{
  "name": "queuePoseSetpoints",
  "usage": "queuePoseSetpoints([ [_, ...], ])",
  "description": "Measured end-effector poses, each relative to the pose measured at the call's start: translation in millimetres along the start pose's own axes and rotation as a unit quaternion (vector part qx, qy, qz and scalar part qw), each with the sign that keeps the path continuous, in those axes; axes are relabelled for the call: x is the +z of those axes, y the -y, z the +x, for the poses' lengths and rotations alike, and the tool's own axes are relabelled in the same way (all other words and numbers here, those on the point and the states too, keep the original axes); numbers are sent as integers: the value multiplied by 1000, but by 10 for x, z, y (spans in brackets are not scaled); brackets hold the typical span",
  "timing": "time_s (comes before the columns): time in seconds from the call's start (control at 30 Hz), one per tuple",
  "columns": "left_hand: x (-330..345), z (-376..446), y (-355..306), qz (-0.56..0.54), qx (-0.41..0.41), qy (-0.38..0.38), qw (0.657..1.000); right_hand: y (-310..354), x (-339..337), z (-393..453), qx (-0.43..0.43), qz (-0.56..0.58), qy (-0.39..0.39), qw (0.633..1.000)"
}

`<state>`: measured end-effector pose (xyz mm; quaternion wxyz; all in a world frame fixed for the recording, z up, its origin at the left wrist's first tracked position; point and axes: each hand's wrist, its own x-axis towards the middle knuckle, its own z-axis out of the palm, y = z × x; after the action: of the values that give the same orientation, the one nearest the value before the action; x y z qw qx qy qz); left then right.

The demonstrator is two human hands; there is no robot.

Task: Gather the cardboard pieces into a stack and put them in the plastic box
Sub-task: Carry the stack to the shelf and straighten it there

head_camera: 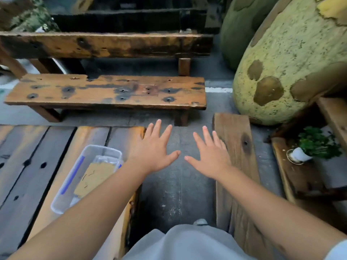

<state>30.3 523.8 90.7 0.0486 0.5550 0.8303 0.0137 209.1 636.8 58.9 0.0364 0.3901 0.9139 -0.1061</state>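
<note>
On the left, a wooden table (28, 156) runs off the edge of the picture. A clear plastic box (62, 194) sits on it. The left arm covers the near corner of the box. Inside the box lie the brown cardboard pieces (93, 178). They look like a flat pile, but it is hard to tell how many there are. Something pale also shows through the far end of the box, too blurry to name.

The left hand (153, 150) is flat and wide open, holding nothing. Its fingers are spread out above the table corner. The right hand (210, 156) is wide open and empty too, just beside a wooden plank (236, 166). The two thumbs nearly touch. A big yellow spotted shape (293, 62) on the right is cut off at the top.
</note>
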Motion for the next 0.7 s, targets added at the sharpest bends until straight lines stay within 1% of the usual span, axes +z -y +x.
queuePoseSetpoints([
  [0.07, -1, 200, -281, 8, 42, 5, 999, -293, -60, -56, 37, 6, -7, 999],
  [0.1, -6, 373, -533, 19, 76, 9, 997, -551, -106, -118, 69, 16, -17, 997],
  [0.17, -6, 510, -715, 29, 103, 14, 994, -753, -131, -167, 90, 18, -21, 996],
  [0.33, 37, 929, -1468, 47, 204, 26, 978, -1473, -207, -399, 194, 40, -35, 980],
  [0.53, -1, 1266, -2476, 42, 345, 20, 937, -2129, -327, -841, 298, 41, -46, 952],
  [0.7, 0, 1417, -3318, 34, 452, 35, 890, -2581, -446, -1256, 398, 39, -58, 915],
])
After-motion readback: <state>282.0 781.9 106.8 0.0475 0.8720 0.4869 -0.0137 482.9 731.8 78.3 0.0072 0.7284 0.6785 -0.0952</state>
